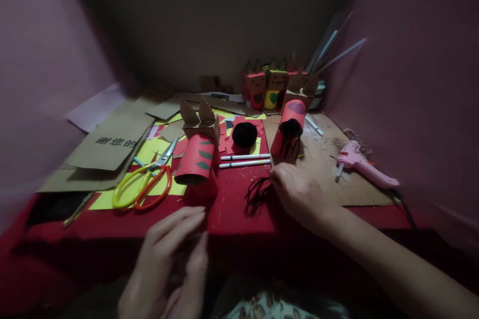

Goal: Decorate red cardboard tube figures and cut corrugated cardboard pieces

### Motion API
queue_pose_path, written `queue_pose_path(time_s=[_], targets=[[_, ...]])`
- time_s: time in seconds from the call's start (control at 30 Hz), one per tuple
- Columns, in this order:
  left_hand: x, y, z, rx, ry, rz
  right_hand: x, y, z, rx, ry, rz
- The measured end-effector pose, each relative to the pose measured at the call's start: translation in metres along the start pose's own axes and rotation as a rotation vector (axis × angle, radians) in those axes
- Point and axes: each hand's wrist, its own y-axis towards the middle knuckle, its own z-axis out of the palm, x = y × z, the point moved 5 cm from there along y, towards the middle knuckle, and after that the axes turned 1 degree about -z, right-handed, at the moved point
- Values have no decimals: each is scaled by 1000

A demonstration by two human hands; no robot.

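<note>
My right hand (299, 194) rests on the red table surface (232, 209), fingers closed in a pinch on a tuft of black yarn strands (256, 194). My left hand (172, 259) hovers at the table's near edge, fingers stretched out and slightly curled, holding nothing. Just beyond the left hand lies a red paper roll with green leaf shapes and cardboard ears (198, 147). Another red roll with black yarn hanging from it (290, 129) stands past the right hand. A black pompom (244, 134) sits between the two rolls.
Yellow-and-orange scissors (145, 182) lie at left on yellow paper. Two white pens (245, 160) lie mid-table. A pink glue gun (361, 162) rests on cardboard at right. Several finished paper-roll figures (269, 87) stand at the back. Cardboard sheets (112, 144) cover the left.
</note>
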Motion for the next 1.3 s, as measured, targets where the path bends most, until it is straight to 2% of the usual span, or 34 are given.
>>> queue_pose_path(time_s=[0.1,0.2,0.27,0.37,0.43,0.63,0.8,0.9,1.0,1.13,1.3], targets=[[-27,13,15,94,-13,149,13,0,-6,-8,70,-17],[-39,25,32,167,-23,211,24,2,-15,-16,223,-30],[-40,28,42,226,-30,242,24,2,-20,7,378,34],[-39,26,55,332,-110,268,19,0,-20,79,613,209],[-38,24,58,342,-184,267,16,-2,-19,116,753,295],[-36,19,53,288,-314,213,14,-6,-18,114,1136,495],[-34,17,42,270,-217,158,18,-8,-15,74,1386,654],[-40,15,26,142,-47,149,19,-11,-14,34,1412,724],[-53,10,13,27,16,238,23,-12,-13,18,1419,749],[-55,8,21,94,-100,308,30,-10,-13,3,1438,723],[-40,11,34,180,-312,146,37,-11,-7,-13,1520,775]])
